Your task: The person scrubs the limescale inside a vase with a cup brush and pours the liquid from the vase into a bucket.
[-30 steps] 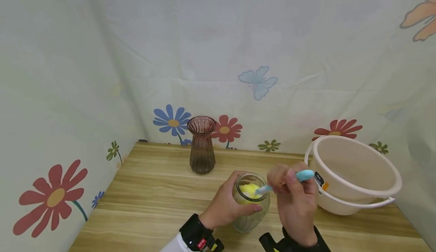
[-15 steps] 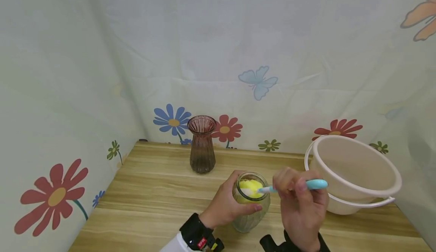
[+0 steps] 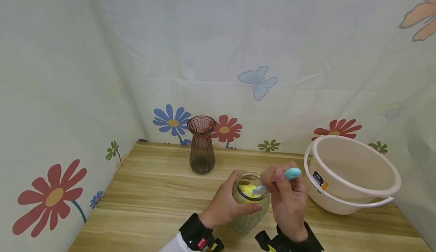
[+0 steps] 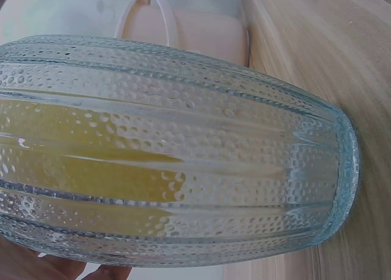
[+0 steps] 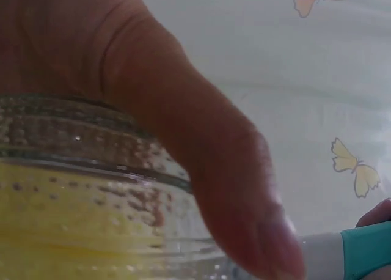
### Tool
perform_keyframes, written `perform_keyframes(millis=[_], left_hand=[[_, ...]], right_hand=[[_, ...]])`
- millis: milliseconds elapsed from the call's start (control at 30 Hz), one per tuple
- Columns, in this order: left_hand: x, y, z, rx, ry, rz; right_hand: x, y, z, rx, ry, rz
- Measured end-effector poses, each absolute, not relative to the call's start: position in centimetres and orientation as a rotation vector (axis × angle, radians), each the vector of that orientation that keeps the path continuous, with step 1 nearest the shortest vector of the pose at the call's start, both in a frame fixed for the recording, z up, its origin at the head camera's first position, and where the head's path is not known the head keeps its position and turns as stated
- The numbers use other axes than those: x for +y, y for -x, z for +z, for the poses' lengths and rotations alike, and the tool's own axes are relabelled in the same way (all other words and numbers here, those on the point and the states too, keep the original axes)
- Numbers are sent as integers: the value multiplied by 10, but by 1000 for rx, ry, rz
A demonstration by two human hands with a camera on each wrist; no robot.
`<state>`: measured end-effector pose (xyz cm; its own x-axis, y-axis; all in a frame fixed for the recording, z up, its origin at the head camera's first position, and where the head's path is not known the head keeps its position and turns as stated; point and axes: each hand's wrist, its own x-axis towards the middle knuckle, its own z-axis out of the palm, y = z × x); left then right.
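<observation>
My left hand (image 3: 226, 204) grips a clear glass jar (image 3: 248, 221) round its neck, thumb across the front. The jar leans slightly, and its dimpled, ribbed wall fills the left wrist view, base against the wooden tabletop (image 4: 360, 60). Inside its mouth sits the yellow sponge head (image 3: 246, 189) of a bottle brush; the yellow also shows through the glass in the left wrist view. Curled fingers of my right hand (image 3: 287, 203) hold the brush's blue-and-white handle (image 3: 293, 173) just above the rim. Seen from the right wrist, a thumb (image 5: 226, 170) lies over the jar's neck near the handle (image 5: 369, 249).
A ribbed purple-brown glass vase (image 3: 202, 157) stands upright at the back of the table. To the right is a cream bucket (image 3: 340, 199) with a white carrying handle and a dark label. Flower-printed cloth (image 3: 163, 55) hangs behind and along the sides.
My right hand drew the brush handle right and slightly down, then pushed it back left, so the sponge shifted within the jar's mouth. The left hand and jar held almost the same place.
</observation>
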<state>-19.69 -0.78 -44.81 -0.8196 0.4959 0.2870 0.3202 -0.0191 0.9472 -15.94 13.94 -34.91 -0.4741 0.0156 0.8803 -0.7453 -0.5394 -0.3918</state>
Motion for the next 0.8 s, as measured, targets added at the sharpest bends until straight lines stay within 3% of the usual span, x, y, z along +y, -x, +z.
perform_keyframes(millis=[800], left_hand=[[-8,196,-450,2050,-870,1999]], right_hand=[[132,167,-364,-1550,-998,1996]])
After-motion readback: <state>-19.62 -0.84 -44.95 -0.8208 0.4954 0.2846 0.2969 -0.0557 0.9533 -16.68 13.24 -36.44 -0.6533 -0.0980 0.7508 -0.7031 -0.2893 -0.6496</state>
